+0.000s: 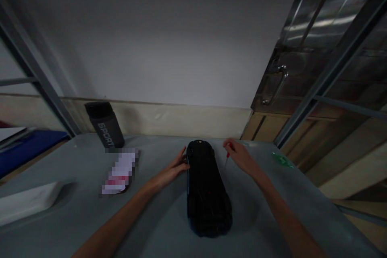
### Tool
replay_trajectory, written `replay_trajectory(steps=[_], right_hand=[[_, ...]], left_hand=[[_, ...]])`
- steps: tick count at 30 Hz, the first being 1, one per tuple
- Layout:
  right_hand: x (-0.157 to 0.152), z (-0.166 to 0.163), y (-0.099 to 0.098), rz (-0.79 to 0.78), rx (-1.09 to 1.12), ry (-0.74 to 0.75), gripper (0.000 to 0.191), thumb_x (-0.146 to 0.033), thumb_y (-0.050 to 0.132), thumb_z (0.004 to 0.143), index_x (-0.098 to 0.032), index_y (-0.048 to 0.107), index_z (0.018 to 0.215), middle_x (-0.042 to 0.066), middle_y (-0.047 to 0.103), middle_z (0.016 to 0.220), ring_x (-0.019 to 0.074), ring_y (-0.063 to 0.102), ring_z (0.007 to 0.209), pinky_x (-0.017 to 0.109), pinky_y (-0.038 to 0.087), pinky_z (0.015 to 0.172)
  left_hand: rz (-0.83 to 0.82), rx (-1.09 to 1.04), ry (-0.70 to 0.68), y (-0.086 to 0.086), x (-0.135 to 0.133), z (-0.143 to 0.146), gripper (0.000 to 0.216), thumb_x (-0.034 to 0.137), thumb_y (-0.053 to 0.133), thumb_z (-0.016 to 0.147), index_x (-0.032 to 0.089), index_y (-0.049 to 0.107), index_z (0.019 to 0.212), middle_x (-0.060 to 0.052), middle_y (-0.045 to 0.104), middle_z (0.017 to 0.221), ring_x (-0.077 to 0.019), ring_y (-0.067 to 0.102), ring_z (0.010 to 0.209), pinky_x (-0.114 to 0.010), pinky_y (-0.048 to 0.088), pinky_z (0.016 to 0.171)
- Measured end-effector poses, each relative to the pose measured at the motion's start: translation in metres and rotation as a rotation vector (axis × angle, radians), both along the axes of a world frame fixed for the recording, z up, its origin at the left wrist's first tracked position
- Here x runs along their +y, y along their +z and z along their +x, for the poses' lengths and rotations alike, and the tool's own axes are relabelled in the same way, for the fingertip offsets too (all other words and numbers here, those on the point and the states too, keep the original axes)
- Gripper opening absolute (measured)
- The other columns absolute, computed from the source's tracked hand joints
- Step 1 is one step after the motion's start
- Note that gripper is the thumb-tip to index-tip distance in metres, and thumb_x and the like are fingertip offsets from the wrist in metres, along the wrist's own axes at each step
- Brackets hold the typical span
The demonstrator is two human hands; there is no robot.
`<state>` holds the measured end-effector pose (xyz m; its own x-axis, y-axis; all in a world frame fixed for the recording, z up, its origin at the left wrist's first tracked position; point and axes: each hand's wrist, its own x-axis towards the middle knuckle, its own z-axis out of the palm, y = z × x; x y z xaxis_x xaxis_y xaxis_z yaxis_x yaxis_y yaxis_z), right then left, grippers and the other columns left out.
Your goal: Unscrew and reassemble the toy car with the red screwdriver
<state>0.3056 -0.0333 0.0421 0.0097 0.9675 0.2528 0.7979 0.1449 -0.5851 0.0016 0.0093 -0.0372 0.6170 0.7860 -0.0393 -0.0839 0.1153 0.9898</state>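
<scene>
A black toy car (207, 189) lies wheels-up on the grey table, lengthwise in front of me. My left hand (174, 168) grips its left side near the far wheel, thumb and fingers against the edge; some fingertips are hidden there. Just right of the car's far end, my right hand (239, 156) is closed around the red handle of a small screwdriver (228, 152). Its thin shaft points down toward the tabletop, apart from the car.
A dark shaker bottle (105, 127) marked SPORT stands at the back left, with a blurred-out flat item (121, 171) before it. A white case (30, 201) lies at the left edge. Green plastic (282, 159) lies at right. Metal posts (326, 76) rise at both back corners.
</scene>
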Motion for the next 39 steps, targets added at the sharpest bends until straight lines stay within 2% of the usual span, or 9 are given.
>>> replay_trajectory(steps=[3,5,6,8,9,11,14,21,39], right_hand=[[-0.001,0.017,-0.022,-0.179,-0.186,0.089,0.013,-0.018,0.053,0.098,-0.023,0.063,0.090,0.001,0.071,0.077,0.0184,0.067,0.072,0.029,0.044,0.070],[-0.001,0.015,-0.034,-0.192,-0.239,0.072,0.009,-0.016,0.059,0.095,-0.022,0.065,0.093,0.002,0.073,0.081,0.0192,0.067,0.075,0.029,0.042,0.070],[-0.001,0.012,-0.039,-0.189,-0.262,0.058,0.009,-0.016,0.060,0.095,-0.022,0.066,0.098,0.004,0.074,0.086,0.0200,0.067,0.078,0.030,0.041,0.071],[-0.001,0.007,-0.044,-0.184,-0.301,0.033,0.012,-0.019,0.059,0.099,-0.021,0.067,0.107,0.007,0.076,0.093,0.0219,0.069,0.083,0.031,0.039,0.072],[0.000,0.005,-0.045,-0.182,-0.318,0.024,0.014,-0.020,0.059,0.100,-0.020,0.067,0.111,0.008,0.077,0.095,0.0227,0.069,0.084,0.031,0.039,0.072],[0.000,0.003,-0.046,-0.179,-0.347,0.015,0.017,-0.023,0.058,0.103,-0.019,0.067,0.117,0.010,0.078,0.096,0.0237,0.071,0.085,0.032,0.039,0.072],[0.001,0.003,-0.047,-0.168,-0.380,0.015,0.018,-0.024,0.056,0.106,-0.020,0.067,0.120,0.010,0.079,0.100,0.0232,0.073,0.087,0.031,0.040,0.073],[0.004,0.003,-0.052,-0.160,-0.422,0.000,0.022,-0.026,0.049,0.111,-0.020,0.067,0.122,0.010,0.081,0.103,0.0237,0.076,0.091,0.031,0.043,0.074],[0.003,0.002,-0.051,-0.153,-0.443,0.016,0.021,-0.025,0.050,0.109,-0.021,0.066,0.123,0.010,0.082,0.106,0.0232,0.077,0.093,0.030,0.044,0.075]], left_hand=[[0.075,0.068,0.084,0.011,-0.002,-0.001,0.097,0.044,0.068,0.093,0.034,0.019,0.175,-0.010,0.025,0.184,-0.0328,0.034,0.166,-0.052,0.034,0.132],[0.219,0.166,0.157,0.020,-0.002,-0.005,0.081,0.045,0.062,0.097,0.028,0.030,0.170,-0.015,0.033,0.180,-0.0325,0.045,0.159,-0.051,0.039,0.128],[0.310,0.232,0.198,0.024,-0.002,-0.007,0.070,0.045,0.060,0.099,0.025,0.039,0.163,-0.017,0.044,0.173,-0.0316,0.053,0.152,-0.050,0.044,0.124],[0.489,0.383,0.252,0.030,-0.001,-0.013,0.041,0.044,0.055,0.101,0.021,0.059,0.135,-0.014,0.070,0.138,-0.0276,0.068,0.124,-0.045,0.053,0.109],[0.539,0.436,0.246,0.032,0.000,-0.016,0.028,0.042,0.055,0.100,0.021,0.063,0.116,-0.009,0.073,0.115,-0.0247,0.069,0.107,-0.041,0.055,0.099],[0.617,0.544,0.218,0.032,0.002,-0.019,0.016,0.034,0.055,0.095,0.022,0.054,0.084,0.001,0.061,0.080,-0.0185,0.059,0.078,-0.033,0.051,0.080],[0.673,0.637,0.195,0.028,0.002,-0.017,0.025,0.018,0.054,0.084,0.024,0.037,0.068,0.007,0.040,0.064,-0.0142,0.042,0.065,-0.029,0.037,0.067],[0.706,0.730,0.152,0.029,-0.002,-0.008,0.027,0.010,0.054,0.079,0.024,0.036,0.066,0.007,0.039,0.062,-0.0139,0.042,0.063,-0.028,0.032,0.065],[0.754,0.793,0.127,0.040,-0.012,-0.009,0.011,0.013,0.053,0.088,0.024,0.052,0.089,0.005,0.053,0.074,-0.0182,0.056,0.074,-0.030,0.044,0.077]])
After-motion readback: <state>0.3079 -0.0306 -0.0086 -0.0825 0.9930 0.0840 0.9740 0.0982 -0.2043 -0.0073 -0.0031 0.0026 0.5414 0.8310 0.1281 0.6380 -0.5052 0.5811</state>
